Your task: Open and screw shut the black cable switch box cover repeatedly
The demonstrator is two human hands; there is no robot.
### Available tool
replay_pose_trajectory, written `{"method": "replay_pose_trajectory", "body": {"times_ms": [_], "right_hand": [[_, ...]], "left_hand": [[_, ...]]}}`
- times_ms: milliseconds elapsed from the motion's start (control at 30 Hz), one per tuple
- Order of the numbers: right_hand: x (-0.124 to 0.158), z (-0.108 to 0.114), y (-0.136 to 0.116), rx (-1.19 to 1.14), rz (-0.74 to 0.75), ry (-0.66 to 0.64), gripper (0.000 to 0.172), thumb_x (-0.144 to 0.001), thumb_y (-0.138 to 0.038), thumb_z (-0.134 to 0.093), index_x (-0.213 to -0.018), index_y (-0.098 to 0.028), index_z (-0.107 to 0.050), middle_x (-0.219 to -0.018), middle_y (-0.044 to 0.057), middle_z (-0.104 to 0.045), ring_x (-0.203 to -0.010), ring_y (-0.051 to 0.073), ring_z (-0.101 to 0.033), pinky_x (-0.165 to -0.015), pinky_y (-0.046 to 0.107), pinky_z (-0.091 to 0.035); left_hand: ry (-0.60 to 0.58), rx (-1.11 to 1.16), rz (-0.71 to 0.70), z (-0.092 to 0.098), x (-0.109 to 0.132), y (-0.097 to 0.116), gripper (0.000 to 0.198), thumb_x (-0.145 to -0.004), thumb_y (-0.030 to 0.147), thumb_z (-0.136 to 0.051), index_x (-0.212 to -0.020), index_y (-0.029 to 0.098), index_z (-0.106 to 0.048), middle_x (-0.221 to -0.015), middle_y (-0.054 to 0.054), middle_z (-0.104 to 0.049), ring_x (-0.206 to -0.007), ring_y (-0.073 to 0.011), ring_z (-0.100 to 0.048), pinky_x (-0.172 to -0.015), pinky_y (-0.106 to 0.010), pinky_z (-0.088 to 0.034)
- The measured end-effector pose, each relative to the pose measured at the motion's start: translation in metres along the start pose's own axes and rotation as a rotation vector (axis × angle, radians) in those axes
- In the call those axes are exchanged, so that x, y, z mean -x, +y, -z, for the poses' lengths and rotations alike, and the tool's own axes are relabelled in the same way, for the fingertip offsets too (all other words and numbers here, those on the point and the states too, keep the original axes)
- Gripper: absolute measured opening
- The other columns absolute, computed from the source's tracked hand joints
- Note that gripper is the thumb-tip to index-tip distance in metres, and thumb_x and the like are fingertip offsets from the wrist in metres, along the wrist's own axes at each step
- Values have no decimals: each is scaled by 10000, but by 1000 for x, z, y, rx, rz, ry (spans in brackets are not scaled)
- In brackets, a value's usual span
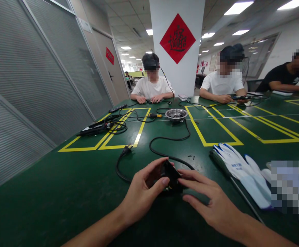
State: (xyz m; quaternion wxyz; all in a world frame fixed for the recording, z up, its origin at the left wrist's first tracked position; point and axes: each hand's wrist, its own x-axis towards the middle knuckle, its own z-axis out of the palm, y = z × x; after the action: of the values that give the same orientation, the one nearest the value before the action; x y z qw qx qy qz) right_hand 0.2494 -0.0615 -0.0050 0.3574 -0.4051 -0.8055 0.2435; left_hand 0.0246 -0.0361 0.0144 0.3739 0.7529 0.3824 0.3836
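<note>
Green table (62, 187) fills the lower frame. At lower centre, black part (173, 176) is pinched in left hand (141, 193), long axis slanting down-right; its right side is met by right hand (213, 199). Right-hand grip on grey piece (197, 196) can't be told.

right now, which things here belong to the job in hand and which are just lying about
Job in hand: black part, held in the left hand; grey-green piece at the right hand; perhaps the cord with the plug.

Apparently lying about: white-and-blue gloves; metal bowl; yellow-handled tool.
</note>
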Motion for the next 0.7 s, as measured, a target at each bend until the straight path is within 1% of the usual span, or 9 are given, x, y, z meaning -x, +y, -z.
{"method": "replay_pose_trajectory", "body": {"times_ms": [33, 67, 133, 200, 267, 367, 433, 533, 700], "right_hand": [[-1, 2, 3, 24, -13, 39, 325, -867, -243, -557, -1183, -262, -631, -1303, 68, -579, -1184, 186, -561, -1005, 395, -482], [-2, 5, 6, 47, -27, 86, 302, -879, -240, -533, -1161, -256, -641, -1271, 71, -597, -1155, 186, -578, -987, 399, -495], [-5, 12, 13, 79, -44, 168, 280, -898, -222, -487, -1118, -246, -657, -1202, 71, -624, -1095, 185, -602, -944, 396, -518], [-8, 18, 20, 104, -60, 233, 272, -900, -215, -474, -1093, -235, -664, -1142, 71, -639, -1047, 187, -612, -905, 389, -530], [-10, 22, 26, 120, -79, 278, 256, -897, -220, -478, -1070, -227, -667, -1103, 69, -643, -1028, 190, -609, -876, 378, -535], [-11, 23, 28, 120, -94, 294, 235, -899, -222, -475, -1038, -225, -664, -1078, 63, -637, -1020, 186, -596, -865, 368, -533], [-11, 23, 27, 121, -98, 281, 230, -903, -223, -470, -1035, -228, -658, -1075, 58, -632, -1007, 180, -593, -864, 363, -531], [-11, 24, 25, 131, -99, 274, 226, -907, -228, -463, -1029, -222, -654, -1064, 62, -630, -989, 182, -591, -845, 359, -533], [-12, 26, 28, 183, -108, 296, 231, -914, -242, -453, -1042, -229, -644, -1069, 55, -629, -997, 178, -583, -801, 330, -531]], "left_hand": [[-1, -65, -60, 6, -1, 2, 490, -953, 286, -486, -1425, 249, -359, -1285, -93, -569, -1175, -252, -555, -992, -428, -478], [-30, -169, -123, 12, -1, 3, 529, -941, 270, -504, -1442, 258, -334, -1297, -97, -545, -1200, -258, -526, -1019, -443, -449], [-93, -360, -180, 18, -3, 1, 557, -940, 251, -502, -1460, 274, -304, -1325, -100, -501, -1210, -259, -503, -1026, -449, -436], [-189, -489, -182, 16, -5, -5, 566, -944, 277, -515, -1464, 279, -291, -1349, -99, -482, -1185, -245, -525, -1005, -427, -459], [-252, -565, -192, 8, -5, -13, 576, -935, 338, -549, -1453, 269, -306, -1347, -99, -501, -1175, -241, -541, -989, -414, -476], [-264, -637, -220, -6, -7, -23, 543, -916, 394, -575, -1402, 236, -391, -1313, -103, -548, -1177, -249, -546, -987, -415, -478], [-294, -659, -213, -10, -8, -26, 500, -915, 396, -576, -1364, 222, -442, -1291, -94, -575, -1158, -242, -564, -988, -402, -476], [-342, -660, -193, -11, -11, -26, 467, -920, 396, -569, -1341, 224, -463, -1293, -73, -586, -1158, -224, -571, -1000, -381, -464], [-359, -739, -191, -12, -13, -24, 488, -895, 427, -595, -1325, 238, -462, -1284, -42, -601, -1173, -230, -555, -1006, -392, -449]]}}
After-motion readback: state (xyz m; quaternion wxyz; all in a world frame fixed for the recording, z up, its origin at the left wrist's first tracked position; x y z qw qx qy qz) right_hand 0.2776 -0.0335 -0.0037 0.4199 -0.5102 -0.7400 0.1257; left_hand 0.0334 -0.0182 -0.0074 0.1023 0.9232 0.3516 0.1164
